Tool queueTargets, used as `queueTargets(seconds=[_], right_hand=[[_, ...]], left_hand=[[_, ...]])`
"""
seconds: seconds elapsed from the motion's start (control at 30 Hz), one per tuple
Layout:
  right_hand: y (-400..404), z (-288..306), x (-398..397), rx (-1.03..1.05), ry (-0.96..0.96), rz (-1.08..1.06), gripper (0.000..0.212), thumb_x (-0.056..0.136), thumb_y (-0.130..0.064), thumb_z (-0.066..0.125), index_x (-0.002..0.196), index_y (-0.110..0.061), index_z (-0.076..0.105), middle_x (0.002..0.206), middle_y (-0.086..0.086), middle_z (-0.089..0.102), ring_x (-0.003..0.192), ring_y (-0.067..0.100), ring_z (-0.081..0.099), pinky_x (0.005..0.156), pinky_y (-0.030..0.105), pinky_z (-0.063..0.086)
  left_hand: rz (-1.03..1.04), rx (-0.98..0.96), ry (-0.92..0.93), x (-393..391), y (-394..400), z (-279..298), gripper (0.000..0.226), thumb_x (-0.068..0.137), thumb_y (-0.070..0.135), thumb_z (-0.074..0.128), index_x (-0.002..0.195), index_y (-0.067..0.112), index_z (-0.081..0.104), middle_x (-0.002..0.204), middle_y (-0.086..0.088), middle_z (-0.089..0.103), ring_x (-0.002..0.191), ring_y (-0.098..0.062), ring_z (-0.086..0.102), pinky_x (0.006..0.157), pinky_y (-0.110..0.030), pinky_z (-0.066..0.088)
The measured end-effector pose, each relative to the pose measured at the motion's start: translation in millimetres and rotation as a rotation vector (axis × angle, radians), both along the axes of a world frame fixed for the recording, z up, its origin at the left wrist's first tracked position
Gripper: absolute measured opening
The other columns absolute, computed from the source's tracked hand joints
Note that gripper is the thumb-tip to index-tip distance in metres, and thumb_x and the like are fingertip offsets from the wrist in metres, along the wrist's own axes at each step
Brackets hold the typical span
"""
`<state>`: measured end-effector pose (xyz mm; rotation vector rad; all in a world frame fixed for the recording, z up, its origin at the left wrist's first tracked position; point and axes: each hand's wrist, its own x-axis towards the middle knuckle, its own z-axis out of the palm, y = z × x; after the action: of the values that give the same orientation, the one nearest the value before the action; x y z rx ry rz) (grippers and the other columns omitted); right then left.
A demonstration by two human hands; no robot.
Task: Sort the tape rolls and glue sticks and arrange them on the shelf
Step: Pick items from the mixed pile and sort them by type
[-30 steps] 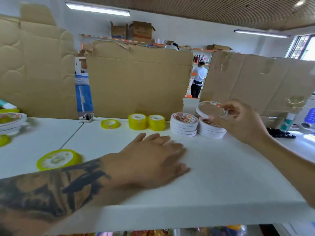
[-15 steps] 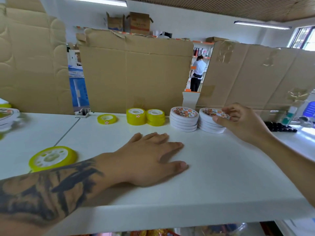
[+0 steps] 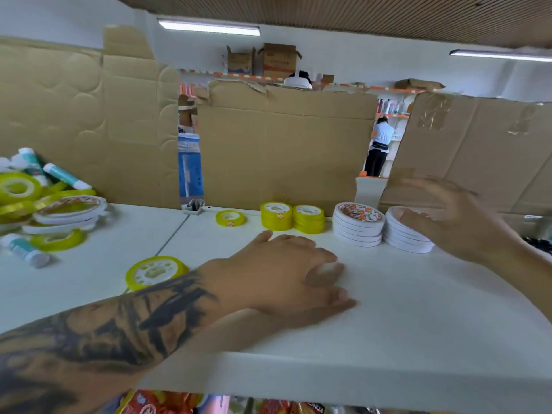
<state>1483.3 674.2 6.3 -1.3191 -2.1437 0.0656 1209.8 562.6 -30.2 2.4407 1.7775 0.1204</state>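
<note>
Two stacks of flat white tape rolls stand at the back of the white shelf: the left stack and the right stack. My right hand hovers over the right stack with fingers spread, blurred, holding nothing. My left hand rests flat on the shelf. Two yellow roll stacks and a thin yellow roll line the back. A large yellow roll lies by my left forearm. A mixed pile of tape rolls and glue sticks sits at the far left.
Cardboard sheets wall off the back of the shelf, with gaps between them. A person stands far behind at other shelves. A loose glue stick lies at the left. Coloured packets show below the shelf's front edge.
My right hand set the white roll on the right stack, let go and opened above it. The view swung left, bringing the mixed pile into sight. My left hand stayed flat.
</note>
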Motion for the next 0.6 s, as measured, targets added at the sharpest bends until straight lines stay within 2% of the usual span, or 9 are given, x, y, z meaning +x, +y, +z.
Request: queueTargets(seconds=[0.07, 0.13, 0.2, 0.27, 0.33, 0.43, 0.5, 0.6], right_hand=[[-10, 7, -29, 0.028, -0.056, 0.108, 0.069, 0.078, -0.072, 0.057, 0.14, -0.042, 0.054, 0.146, -0.018, 0.051, 0.137, 0.008, 0.042, 0.107, 0.028, 0.032], [-19, 7, -61, 0.036, -0.116, 0.194, 0.072, 0.075, -0.077, 0.053, 0.139, -0.044, 0.053, 0.144, -0.019, 0.051, 0.136, 0.008, 0.042, 0.11, 0.031, 0.034], [-27, 4, -95, 0.006, -0.171, 0.307, 0.066, 0.078, -0.076, 0.055, 0.138, -0.047, 0.052, 0.14, -0.024, 0.051, 0.131, 0.005, 0.045, 0.107, 0.028, 0.036], [-33, -1, -125, -0.038, -0.25, 0.414, 0.064, 0.078, -0.077, 0.055, 0.137, -0.051, 0.048, 0.136, -0.027, 0.05, 0.126, 0.003, 0.047, 0.106, 0.03, 0.041], [-40, -5, -151, -0.048, -0.335, 0.488, 0.067, 0.078, -0.081, 0.051, 0.139, -0.054, 0.041, 0.132, -0.03, 0.046, 0.123, 0.003, 0.046, 0.104, 0.031, 0.041], [-50, -11, -182, -0.078, -0.347, 0.603, 0.063, 0.083, -0.075, 0.056, 0.14, -0.054, 0.041, 0.132, -0.034, 0.045, 0.123, -0.001, 0.045, 0.104, 0.028, 0.041], [-57, -14, -198, -0.081, -0.342, 0.643, 0.061, 0.085, -0.072, 0.058, 0.14, -0.052, 0.043, 0.139, -0.031, 0.046, 0.127, -0.002, 0.044, 0.105, 0.025, 0.039], [-68, -18, -217, -0.098, -0.308, 0.696, 0.051, 0.089, -0.062, 0.062, 0.136, -0.048, 0.05, 0.134, -0.031, 0.05, 0.12, -0.006, 0.046, 0.101, 0.02, 0.039]], left_hand=[[0.071, 0.054, 0.033, -16, -7, 11, 0.07, 0.084, 0.087, 0.038, 0.142, 0.048, 0.043, 0.148, 0.016, 0.049, 0.141, -0.015, 0.042, 0.116, -0.045, 0.033], [0.183, 0.042, -0.054, -38, -19, 19, 0.066, 0.084, 0.082, 0.048, 0.142, 0.05, 0.045, 0.147, 0.021, 0.049, 0.135, -0.012, 0.048, 0.11, -0.037, 0.041], [0.295, 0.035, -0.219, -65, -36, 21, 0.063, 0.083, 0.077, 0.057, 0.14, 0.052, 0.047, 0.141, 0.025, 0.05, 0.127, -0.008, 0.051, 0.101, -0.027, 0.045], [0.403, 0.053, -0.295, -94, -54, 17, 0.063, 0.081, 0.073, 0.064, 0.138, 0.051, 0.048, 0.136, 0.023, 0.052, 0.123, -0.007, 0.053, 0.098, -0.025, 0.044], [0.522, 0.058, -0.243, -118, -73, 13, 0.069, 0.079, 0.071, 0.067, 0.141, 0.049, 0.046, 0.138, 0.02, 0.054, 0.126, -0.009, 0.053, 0.101, -0.027, 0.044], [0.651, 0.086, -0.056, -140, -97, 11, 0.075, 0.08, 0.074, 0.064, 0.146, 0.046, 0.042, 0.143, 0.019, 0.054, 0.127, -0.011, 0.055, 0.102, -0.029, 0.046], [0.667, 0.099, -0.074, -148, -106, 9, 0.071, 0.081, 0.071, 0.067, 0.143, 0.043, 0.048, 0.14, 0.02, 0.057, 0.125, -0.012, 0.057, 0.101, -0.03, 0.048], [0.661, 0.161, -0.155, -157, -111, 4, 0.068, 0.078, 0.065, 0.076, 0.138, 0.041, 0.056, 0.134, 0.02, 0.062, 0.122, -0.009, 0.058, 0.1, -0.029, 0.049]])
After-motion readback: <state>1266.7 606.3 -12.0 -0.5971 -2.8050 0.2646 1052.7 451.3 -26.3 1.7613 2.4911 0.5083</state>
